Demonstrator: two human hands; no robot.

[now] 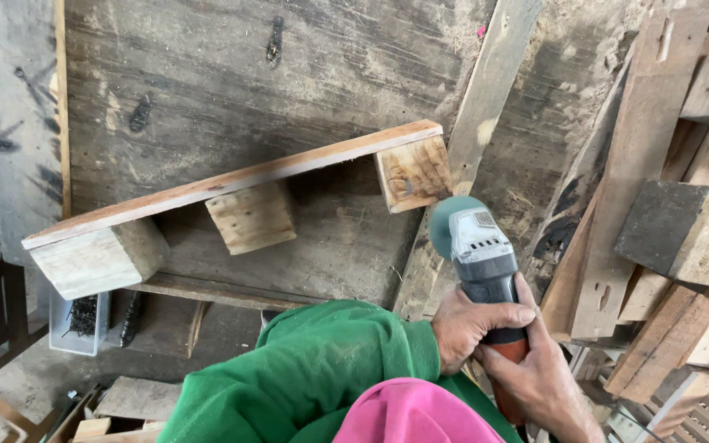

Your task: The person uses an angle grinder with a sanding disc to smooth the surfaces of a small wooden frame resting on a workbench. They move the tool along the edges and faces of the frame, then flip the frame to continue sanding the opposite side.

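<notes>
Gripping angle grinder (479, 250), both hands (498, 344); pallet piece (240, 201) beside, plank stack (683, 246) right.

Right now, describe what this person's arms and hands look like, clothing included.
The left hand is bare, coming out of a bright green long sleeve with a ribbed cuff. The right hand is bare too, its sleeve out of view. A pink cloth lies low in the frame.

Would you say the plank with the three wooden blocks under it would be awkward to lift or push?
Probably stiff: the plank looks straight across its three blocks. It looks fairly heavy for its size, as the blocks are solid. Standing on edge, it could tip if pushed. Both hands hold the angle grinder.
</notes>
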